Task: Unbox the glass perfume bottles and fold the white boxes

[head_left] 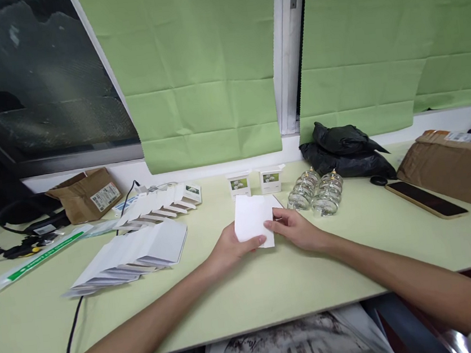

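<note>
Both hands hold a flat white card sheet (pixel 252 219) just above the pale green table (pixel 240 295). My left hand (pixel 231 249) grips its lower left edge, fingers curled under it. My right hand (pixel 293 228) pinches its right edge. Behind the sheet stand two small white boxes with flower labels (pixel 255 181). A fanned row of flat white sheets (pixel 134 255) lies to the left, and a second fanned row of flat box blanks (pixel 162 204) lies behind it.
Several clear glass jars (pixel 316 191) lie right of the boxes, with a black bag (pixel 343 150) behind. A phone (pixel 426 198) and a brown parcel (pixel 458 169) are at the right. A cardboard box (pixel 87 194), a black cable (pixel 76 322) and headphones (pixel 23 215) sit left.
</note>
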The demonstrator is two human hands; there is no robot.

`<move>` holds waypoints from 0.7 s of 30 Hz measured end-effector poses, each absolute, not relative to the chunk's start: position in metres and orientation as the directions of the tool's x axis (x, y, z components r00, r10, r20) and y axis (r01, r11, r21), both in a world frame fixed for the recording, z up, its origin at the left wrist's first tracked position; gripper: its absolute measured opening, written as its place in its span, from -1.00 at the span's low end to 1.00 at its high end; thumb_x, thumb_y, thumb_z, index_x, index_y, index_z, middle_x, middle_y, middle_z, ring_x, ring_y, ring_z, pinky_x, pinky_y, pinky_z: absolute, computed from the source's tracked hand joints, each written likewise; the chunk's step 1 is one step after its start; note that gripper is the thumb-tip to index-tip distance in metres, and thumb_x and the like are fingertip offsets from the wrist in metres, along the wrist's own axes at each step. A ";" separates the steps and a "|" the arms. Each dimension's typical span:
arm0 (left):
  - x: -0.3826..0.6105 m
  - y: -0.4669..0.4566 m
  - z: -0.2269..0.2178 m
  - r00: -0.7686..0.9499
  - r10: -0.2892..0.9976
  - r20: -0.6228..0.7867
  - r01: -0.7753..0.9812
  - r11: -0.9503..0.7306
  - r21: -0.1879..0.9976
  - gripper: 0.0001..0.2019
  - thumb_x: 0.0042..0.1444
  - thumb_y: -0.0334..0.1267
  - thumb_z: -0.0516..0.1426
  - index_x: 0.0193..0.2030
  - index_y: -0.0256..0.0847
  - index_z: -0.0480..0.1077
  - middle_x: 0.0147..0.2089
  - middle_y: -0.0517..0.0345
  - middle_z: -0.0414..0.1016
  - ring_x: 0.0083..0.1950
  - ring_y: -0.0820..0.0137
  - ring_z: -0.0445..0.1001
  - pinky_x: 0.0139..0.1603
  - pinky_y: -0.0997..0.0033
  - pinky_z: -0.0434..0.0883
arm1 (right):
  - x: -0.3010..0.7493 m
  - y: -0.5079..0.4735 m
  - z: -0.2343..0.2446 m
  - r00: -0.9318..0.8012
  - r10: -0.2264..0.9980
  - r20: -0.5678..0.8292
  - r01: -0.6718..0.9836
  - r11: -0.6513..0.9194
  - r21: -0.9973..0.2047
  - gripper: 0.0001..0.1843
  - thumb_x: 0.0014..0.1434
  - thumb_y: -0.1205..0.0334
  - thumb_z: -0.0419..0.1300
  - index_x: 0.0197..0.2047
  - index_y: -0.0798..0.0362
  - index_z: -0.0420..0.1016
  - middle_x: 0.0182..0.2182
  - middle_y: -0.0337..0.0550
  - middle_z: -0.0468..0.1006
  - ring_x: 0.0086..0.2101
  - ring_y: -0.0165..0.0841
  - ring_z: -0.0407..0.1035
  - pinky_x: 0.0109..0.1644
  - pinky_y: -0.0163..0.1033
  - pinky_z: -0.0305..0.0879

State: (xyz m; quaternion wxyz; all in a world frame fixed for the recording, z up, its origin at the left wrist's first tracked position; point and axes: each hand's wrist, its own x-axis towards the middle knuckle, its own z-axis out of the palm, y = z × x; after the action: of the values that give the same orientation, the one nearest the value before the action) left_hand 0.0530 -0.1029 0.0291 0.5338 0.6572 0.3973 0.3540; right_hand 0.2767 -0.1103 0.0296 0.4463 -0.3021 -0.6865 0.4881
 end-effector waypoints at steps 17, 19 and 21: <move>0.053 -0.103 0.031 0.448 0.893 0.030 0.131 -0.099 0.987 -0.44 0.03 0.04 0.41 0.09 -0.25 0.51 0.04 -0.09 0.65 -0.05 0.16 0.62 -0.07 0.20 0.59 | 0.276 -0.113 0.034 -0.436 0.844 0.313 -0.046 0.327 -0.944 -0.58 0.34 -0.11 0.23 -0.02 0.10 0.58 -0.15 -0.07 0.62 -0.13 -0.20 0.47 -0.03 -0.13 0.40; 0.053 -0.104 0.031 0.447 0.894 0.031 0.128 -0.099 0.987 -0.44 0.02 0.03 0.41 0.09 -0.25 0.51 0.04 -0.09 0.66 -0.05 0.16 0.62 -0.08 0.21 0.59 | 0.276 -0.113 0.033 -0.436 0.844 0.312 -0.055 0.322 -0.945 -0.60 0.35 -0.09 0.23 -0.03 0.09 0.58 -0.18 -0.08 0.61 -0.15 -0.21 0.46 -0.05 -0.13 0.39; 0.054 -0.104 0.032 0.445 0.895 0.030 0.127 -0.096 0.987 -0.43 0.02 0.03 0.41 0.10 -0.25 0.52 0.04 -0.10 0.66 -0.04 0.15 0.62 -0.07 0.21 0.58 | 0.276 -0.112 0.032 -0.430 0.847 0.314 -0.058 0.321 -0.945 -0.62 0.35 -0.08 0.23 -0.05 0.09 0.58 -0.23 -0.11 0.59 -0.21 -0.24 0.44 -0.10 -0.16 0.38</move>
State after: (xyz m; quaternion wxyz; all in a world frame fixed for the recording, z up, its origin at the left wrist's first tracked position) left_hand 0.0535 -0.1039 0.0319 0.5458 0.6515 0.3923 0.3518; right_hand 0.2759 -0.1123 0.0316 0.4479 -0.2907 -0.6780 0.5052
